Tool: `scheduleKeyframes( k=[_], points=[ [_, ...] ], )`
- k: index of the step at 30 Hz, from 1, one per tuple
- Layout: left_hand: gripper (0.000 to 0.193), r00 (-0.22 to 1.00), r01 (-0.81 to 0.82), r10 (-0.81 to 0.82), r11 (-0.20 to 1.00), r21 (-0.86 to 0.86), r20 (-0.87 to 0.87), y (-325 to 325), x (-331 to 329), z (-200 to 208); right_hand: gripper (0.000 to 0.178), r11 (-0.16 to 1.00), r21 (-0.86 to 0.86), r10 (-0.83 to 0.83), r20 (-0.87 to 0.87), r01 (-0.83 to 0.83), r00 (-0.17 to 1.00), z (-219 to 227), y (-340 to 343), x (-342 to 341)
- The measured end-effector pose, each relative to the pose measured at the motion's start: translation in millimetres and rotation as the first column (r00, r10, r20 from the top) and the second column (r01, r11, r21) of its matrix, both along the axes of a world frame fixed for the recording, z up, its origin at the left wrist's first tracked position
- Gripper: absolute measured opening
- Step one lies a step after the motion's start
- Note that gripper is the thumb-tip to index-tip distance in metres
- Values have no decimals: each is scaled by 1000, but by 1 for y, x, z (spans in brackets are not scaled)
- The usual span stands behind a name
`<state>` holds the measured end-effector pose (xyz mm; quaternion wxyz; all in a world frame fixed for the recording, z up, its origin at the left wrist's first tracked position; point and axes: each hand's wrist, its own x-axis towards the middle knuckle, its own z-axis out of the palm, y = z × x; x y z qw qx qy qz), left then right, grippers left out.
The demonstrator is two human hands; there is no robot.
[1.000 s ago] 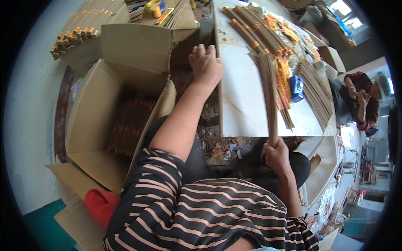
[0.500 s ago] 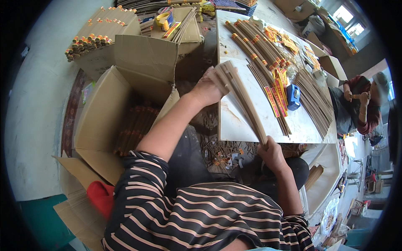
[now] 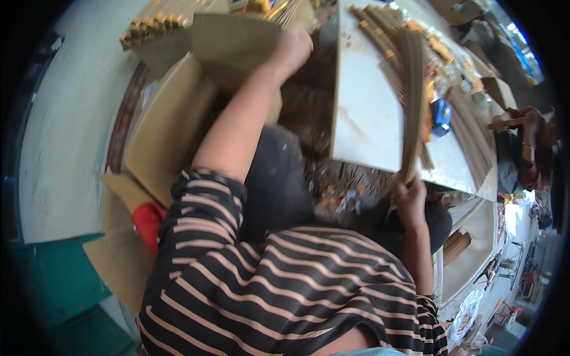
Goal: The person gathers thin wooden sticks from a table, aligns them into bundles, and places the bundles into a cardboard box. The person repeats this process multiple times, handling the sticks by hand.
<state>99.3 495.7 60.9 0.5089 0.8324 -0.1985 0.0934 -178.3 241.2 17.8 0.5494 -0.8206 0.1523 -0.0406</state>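
My right hand (image 3: 409, 199) is closed round the lower end of a bundle of thin brown sticks (image 3: 412, 101), which look like incense sticks. The bundle stretches away from me over the white tabletop (image 3: 368, 113), its far end blurred. My left hand (image 3: 295, 50) is raised beside the flap of the cardboard box (image 3: 222, 44), just short of some loose sticks (image 3: 294, 12) at the top edge. Motion smears its fingers, so whether they hold anything cannot be made out. Bundles with orange bands (image 3: 374, 29) lie on the table, partly behind the held sticks.
A blue tape dispenser (image 3: 441, 117) and a fan of loose sticks (image 3: 469, 133) are on the table's right side. Banded bundles (image 3: 154, 29) are stacked at far left. Red cloth (image 3: 148, 222) hangs by the box. A co-worker (image 3: 525, 142) is at right, beyond a white tub (image 3: 478, 246).
My left hand has come off the sticks and moved up and away to the left. The bundle, held by my right hand alone, has swung from leaning left to nearly straight ahead. The view has shifted.
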Motion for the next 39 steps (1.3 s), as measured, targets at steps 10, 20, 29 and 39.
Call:
scheduleKeyframes(
  k=[10, 20, 29, 39],
  points=[
    [44, 851, 167, -447, 729, -664, -276, 26, -3, 7, 9, 961, 276, -1, 34, -8, 999, 5, 9, -8],
    [48, 182, -808, 591, 545, -222, 786, 128, -10, 7, 8, 948, 310, -90, 22, 78, 996, -5, -1, -15],
    [35, 910, -115, -366, 228, 967, 194, 176, -71, -191, 8, 949, 287, -130, -10, 127, 991, -10, 1, 0],
    [65, 584, -355, 64, 917, -184, -809, 158, -47, -98, 9, 955, 246, -168, -3, 164, 986, -7, 6, 11]
  ],
)
